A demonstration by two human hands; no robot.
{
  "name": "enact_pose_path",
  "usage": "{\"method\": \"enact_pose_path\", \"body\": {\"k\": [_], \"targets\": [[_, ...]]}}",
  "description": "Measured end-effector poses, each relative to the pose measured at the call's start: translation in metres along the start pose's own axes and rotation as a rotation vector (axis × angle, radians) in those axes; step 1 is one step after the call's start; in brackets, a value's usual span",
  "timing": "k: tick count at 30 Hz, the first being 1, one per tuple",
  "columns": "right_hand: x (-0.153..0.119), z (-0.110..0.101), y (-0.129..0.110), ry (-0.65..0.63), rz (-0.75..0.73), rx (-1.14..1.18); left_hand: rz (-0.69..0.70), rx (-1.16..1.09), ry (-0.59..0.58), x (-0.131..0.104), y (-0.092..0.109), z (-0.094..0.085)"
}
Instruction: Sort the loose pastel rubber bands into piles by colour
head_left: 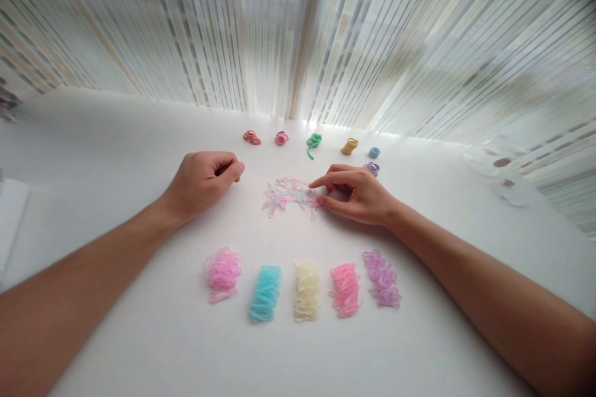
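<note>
A loose, flattened shape of mixed pink, white and pale blue rubber bands (291, 197) lies on the white table. My right hand (356, 194) is at its right side. Its index finger and thumb are apart, with the tips at the edge of the bands; the other fingers curl under. My left hand (205, 180) rests on the table left of the bands, apart from them, closed in a fist with nothing showing in it. Nearer to me lie bundles of small rubber bands: light pink (224, 274), turquoise (265, 293), cream (306, 291), bright pink (346, 289) and lilac (382, 279).
Along the back are small coiled pieces: red (252, 137), pink (282, 138), green (313, 144), yellow (349, 146), blue (374, 152) and purple (371, 168). Clear objects (512, 192) stand far right. A string curtain (298, 31) hangs behind the table (153, 335).
</note>
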State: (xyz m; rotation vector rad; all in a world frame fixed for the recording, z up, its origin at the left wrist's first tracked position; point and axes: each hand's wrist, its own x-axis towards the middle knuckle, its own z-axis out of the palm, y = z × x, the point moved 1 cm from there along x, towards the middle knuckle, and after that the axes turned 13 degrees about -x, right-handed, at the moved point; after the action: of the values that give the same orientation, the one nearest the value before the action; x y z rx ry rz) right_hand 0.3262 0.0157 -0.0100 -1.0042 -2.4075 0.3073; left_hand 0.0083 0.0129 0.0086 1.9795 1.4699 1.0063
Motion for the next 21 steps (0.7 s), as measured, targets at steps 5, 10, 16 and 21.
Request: {"method": "enact_pose_path", "body": {"k": [5, 10, 16, 21], "targets": [[0.001, 0.000, 0.001, -0.015, 0.030, 0.057, -0.002, 0.000, 0.000, 0.000, -0.001, 0.000], [0.002, -0.001, 0.002, -0.042, 0.072, 0.148, 0.007, -0.003, 0.001, 0.000, -0.001, -0.001], [0.002, 0.001, 0.011, -0.023, 0.125, 0.223, 0.012, -0.004, -0.003, 0.000, -0.001, -0.001], [0.001, 0.002, 0.014, -0.037, 0.066, 0.139, 0.004, -0.007, -0.004, 0.000, -0.001, 0.000]]}}
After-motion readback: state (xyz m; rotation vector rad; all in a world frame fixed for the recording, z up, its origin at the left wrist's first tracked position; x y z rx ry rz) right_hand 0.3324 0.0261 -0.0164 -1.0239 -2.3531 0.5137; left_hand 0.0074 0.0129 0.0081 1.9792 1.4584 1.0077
